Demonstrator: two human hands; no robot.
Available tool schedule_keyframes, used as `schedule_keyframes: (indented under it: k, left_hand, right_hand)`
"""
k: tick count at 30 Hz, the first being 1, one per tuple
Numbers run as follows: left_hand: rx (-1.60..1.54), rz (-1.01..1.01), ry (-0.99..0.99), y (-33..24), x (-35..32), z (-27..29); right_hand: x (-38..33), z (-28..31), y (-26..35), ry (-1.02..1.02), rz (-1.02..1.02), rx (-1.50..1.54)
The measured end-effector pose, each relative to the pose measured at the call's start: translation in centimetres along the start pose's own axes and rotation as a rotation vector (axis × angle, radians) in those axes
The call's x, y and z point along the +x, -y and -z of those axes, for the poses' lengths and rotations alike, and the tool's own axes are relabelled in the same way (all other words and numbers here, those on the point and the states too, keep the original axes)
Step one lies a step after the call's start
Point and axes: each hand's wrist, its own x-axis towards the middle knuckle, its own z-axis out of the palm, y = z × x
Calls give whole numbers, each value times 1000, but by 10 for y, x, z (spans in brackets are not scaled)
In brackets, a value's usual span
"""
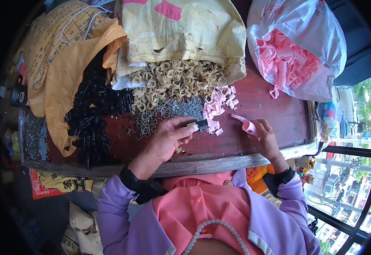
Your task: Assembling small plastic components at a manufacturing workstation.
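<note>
My left hand (pixel 168 138) pinches a small black plastic part (pixel 199 123) between thumb and fingers, just below a heap of thin metal wire clips (pixel 168 111). A pink plastic scoop-shaped piece (pixel 246 125) is held in my right hand (pixel 267 138), above the red-brown tabletop (pixel 274 111). Between the two hands lies a scatter of small pink plastic bits (pixel 217 108). A small beige piece lies under my left hand.
Black plastic parts (pixel 93 112) spill from an orange-yellow sack (pixel 62 63) at left. Beige clip pieces (pixel 174 78) pour from a pale woven sack (pixel 181 29). A white bag of pink pieces (pixel 293 55) stands at back right. Grey metal bits (pixel 36 138) lie far left. Windows at right.
</note>
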Motion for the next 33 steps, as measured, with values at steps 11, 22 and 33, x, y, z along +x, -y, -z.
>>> schedule_keyframes:
  k: [11, 22, 33]
  left_hand:
    - [132, 60, 38, -12, -10, -2]
    - [185, 150, 133, -10, -2, -3]
    - [19, 152, 5, -5, 1, -3]
  right_hand:
    - [63, 11, 94, 260, 307, 571]
    - [65, 4, 101, 179, 384, 562]
    - [54, -9, 117, 17, 240, 519]
